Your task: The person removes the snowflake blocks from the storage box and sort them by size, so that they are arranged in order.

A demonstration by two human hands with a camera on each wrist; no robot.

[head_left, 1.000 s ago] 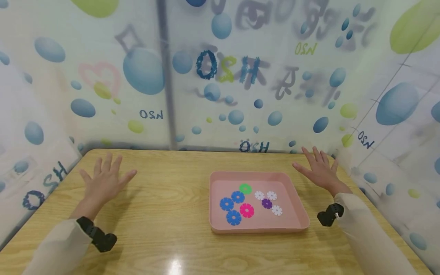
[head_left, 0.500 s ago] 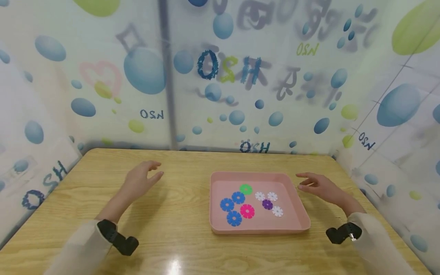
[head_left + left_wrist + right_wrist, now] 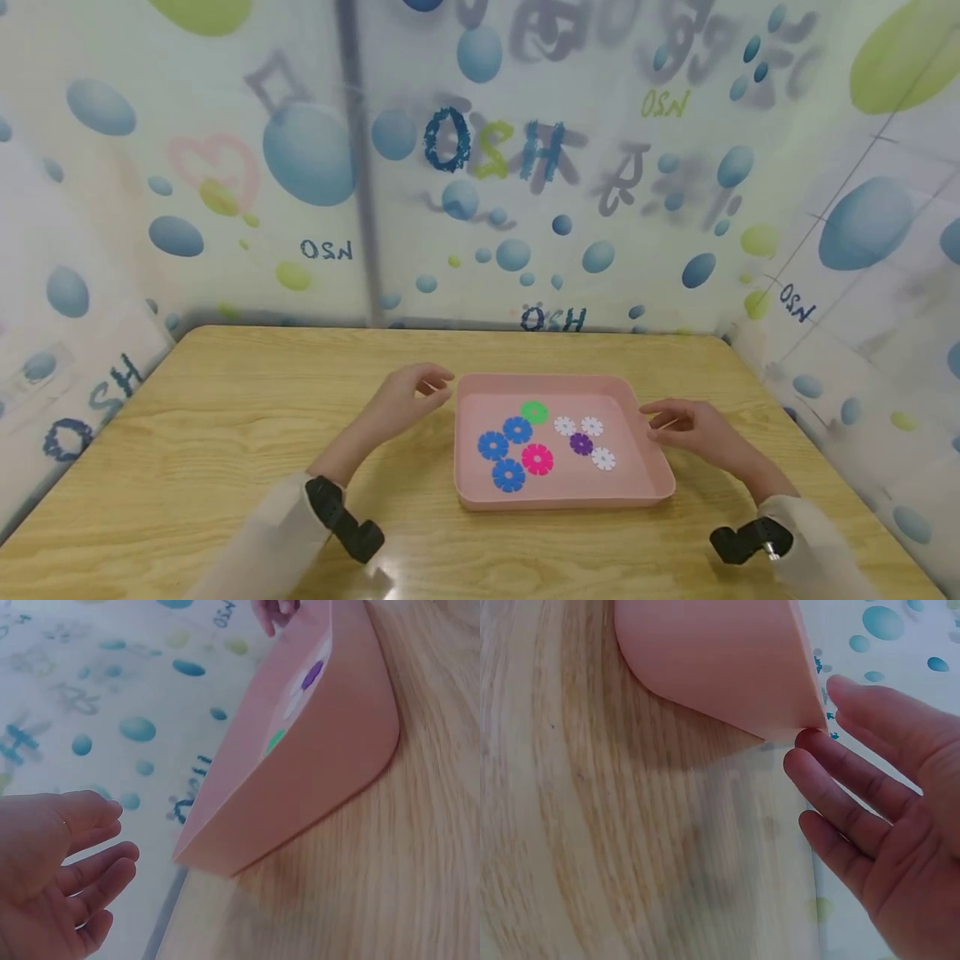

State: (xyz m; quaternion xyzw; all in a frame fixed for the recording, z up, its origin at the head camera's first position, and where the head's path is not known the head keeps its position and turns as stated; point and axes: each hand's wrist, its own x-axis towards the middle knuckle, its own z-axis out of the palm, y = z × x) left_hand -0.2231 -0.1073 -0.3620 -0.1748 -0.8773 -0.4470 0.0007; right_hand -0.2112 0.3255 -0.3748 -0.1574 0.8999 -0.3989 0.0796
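A shallow pink tray (image 3: 562, 492) lies on the table, right of centre. Inside it are several flat, notched plastic discs: blue ones (image 3: 508, 475), a green disc (image 3: 535, 412), a bright pink disc (image 3: 537, 459), a purple disc (image 3: 581, 444) and white ones (image 3: 603, 459). Just off the tray's left wall is my left hand (image 3: 405, 402), fingers loosely bent and holding nothing; the left wrist view shows a gap to the tray (image 3: 300, 772). My right hand (image 3: 693, 429) is at the right wall, its fingertips overlapping the rim. In the right wrist view its fingers (image 3: 840, 780) are relaxed beside the tray corner (image 3: 727, 667).
The wood-grain table (image 3: 247, 417) extends around the tray. A patterned curtain (image 3: 480, 208) with blue and green spots hangs behind the table and along both sides. Black wrist cameras (image 3: 343, 521) are strapped over the pale sleeves (image 3: 258, 542).
Both hands were spread wide over the table's sides. My left hand has swung right to the tray's left side; my right hand has come down and inward to its right rim. Their fingers have relaxed.
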